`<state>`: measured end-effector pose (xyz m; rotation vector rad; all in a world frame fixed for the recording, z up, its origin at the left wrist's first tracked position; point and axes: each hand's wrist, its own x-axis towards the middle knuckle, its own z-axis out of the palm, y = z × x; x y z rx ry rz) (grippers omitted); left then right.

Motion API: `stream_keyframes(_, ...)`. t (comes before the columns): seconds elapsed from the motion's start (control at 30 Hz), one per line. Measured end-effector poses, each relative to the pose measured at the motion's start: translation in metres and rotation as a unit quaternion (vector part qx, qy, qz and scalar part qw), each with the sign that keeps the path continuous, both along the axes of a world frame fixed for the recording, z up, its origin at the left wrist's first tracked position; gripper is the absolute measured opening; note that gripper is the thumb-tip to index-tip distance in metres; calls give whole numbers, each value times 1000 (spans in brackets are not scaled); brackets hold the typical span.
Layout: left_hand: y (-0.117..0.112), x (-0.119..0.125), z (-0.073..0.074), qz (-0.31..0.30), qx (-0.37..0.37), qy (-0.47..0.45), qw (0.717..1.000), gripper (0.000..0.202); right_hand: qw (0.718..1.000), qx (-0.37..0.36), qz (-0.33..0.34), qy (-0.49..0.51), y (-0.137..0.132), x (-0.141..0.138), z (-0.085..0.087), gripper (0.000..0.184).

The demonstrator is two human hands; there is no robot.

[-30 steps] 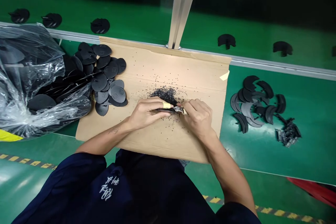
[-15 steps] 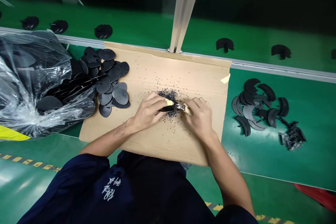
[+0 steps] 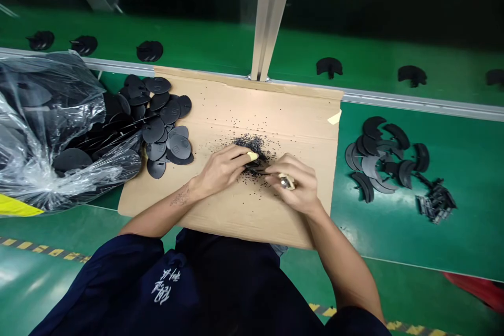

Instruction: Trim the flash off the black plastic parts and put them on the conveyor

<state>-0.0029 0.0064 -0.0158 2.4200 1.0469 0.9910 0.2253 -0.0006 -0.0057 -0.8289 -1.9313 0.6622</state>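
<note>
My left hand (image 3: 222,170) grips a small black plastic piece (image 3: 255,164), with a yellow finger cot on its thumb. My right hand (image 3: 294,185) is shut on a small trimming knife (image 3: 286,181), whose thin blade points left towards that piece. Both hands hover over a cardboard sheet (image 3: 236,110). A heap of black plastic trimmings (image 3: 250,143) lies just beyond them, and loose crumbs are scattered around it.
Overlapping black discs (image 3: 169,126) lie by the cardboard's left edge, beside a clear plastic bag (image 3: 39,115) full of them. Black crescent pieces (image 3: 378,155) and a small black pile (image 3: 435,202) sit on the green belt at right. An aluminium post (image 3: 270,10) rises behind.
My right hand has drawn back down and to the right with the knife, widening the gap between my hands. My left hand still holds the black piece.
</note>
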Motion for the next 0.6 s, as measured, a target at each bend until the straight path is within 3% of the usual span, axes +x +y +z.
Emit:
stream_keyframes(0.07,1,-1,0,-12,-30,-65,997,33,997,1,-71,-20,3,3,1,12)
stream_keyframes(0.17,1,0,3,-29,-62,-139,988,30,978,38,-145,-144,8,7,-4,16)
stream_keyframes(0.3,-1,3,6,-35,-80,-164,983,26,962,72,-130,-229,9,6,-11,16)
stream_keyframes(0.6,-3,3,6,-36,-64,-168,983,25,963,76,-133,-222,6,5,-10,16)
